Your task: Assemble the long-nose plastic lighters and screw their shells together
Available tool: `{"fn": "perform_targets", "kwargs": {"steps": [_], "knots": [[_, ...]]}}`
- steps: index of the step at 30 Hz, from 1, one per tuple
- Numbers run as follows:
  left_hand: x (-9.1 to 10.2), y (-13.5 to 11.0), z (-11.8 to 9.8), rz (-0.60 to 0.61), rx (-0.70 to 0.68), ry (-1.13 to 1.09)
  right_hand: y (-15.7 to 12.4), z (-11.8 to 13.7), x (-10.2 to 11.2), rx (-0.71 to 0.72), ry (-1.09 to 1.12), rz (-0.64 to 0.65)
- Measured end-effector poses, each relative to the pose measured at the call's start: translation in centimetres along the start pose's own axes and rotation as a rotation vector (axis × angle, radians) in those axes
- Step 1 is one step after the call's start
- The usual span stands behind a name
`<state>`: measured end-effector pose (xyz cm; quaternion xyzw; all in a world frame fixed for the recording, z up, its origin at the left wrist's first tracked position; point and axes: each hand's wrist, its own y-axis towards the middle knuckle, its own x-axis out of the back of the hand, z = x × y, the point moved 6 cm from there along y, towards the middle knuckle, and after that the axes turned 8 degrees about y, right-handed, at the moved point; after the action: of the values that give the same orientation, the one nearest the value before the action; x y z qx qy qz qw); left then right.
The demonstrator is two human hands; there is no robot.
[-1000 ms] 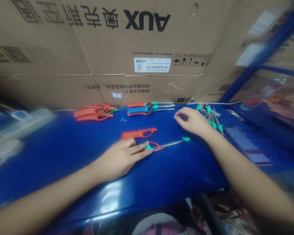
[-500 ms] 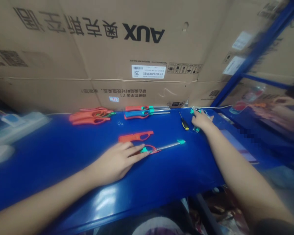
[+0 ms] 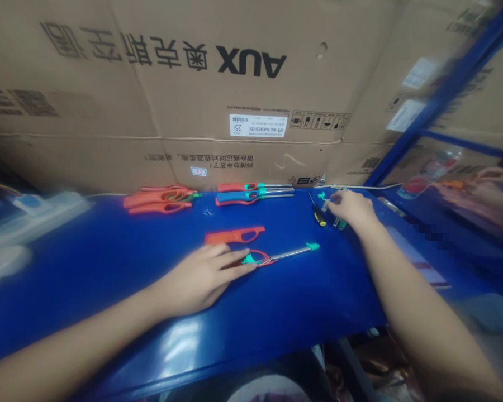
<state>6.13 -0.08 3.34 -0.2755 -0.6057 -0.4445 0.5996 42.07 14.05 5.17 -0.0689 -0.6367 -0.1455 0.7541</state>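
Observation:
My left hand (image 3: 203, 276) rests on the table with its fingers closed over the handle end of a stick lighter (image 3: 288, 254), whose red shell shows wires and a green piece inside. The lighter's metal tube points right and ends in a green tip. Just behind it lies a loose red handle shell (image 3: 235, 234). At the back right, my right hand (image 3: 352, 207) pinches a small metal part with a green end (image 3: 323, 200). Below its fingers are more small green-and-metal parts (image 3: 338, 224). A black-and-yellow screwdriver (image 3: 318, 214) lies to their left.
Red handle shells (image 3: 159, 200) are piled at the back left. Several lighters (image 3: 255, 193), red and blue, lie beside them. A cardboard wall (image 3: 171, 111) bounds the blue table (image 3: 251, 324). A white power strip (image 3: 46, 215) lies left; a clear bottle (image 3: 431, 170) and another person's hand (image 3: 478, 192) are right.
My right hand has drawn back slightly and closed its fingers, lifting a small green-ended part. My left hand stays on the lighter. The whole view has shifted a little.

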Motion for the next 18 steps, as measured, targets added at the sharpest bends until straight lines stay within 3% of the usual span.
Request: {"fn": "perform_targets", "kwargs": {"steps": [8,18], "knots": [[0.2,0.2,0.0,-0.035,-0.034,-0.06,1.2,-0.1,-1.6,-0.024,0.012,-0.041],[0.1,-0.1,0.1,-0.166,-0.06,-0.091,0.6,0.6,-2.0,0.018,0.029,0.019]]}}
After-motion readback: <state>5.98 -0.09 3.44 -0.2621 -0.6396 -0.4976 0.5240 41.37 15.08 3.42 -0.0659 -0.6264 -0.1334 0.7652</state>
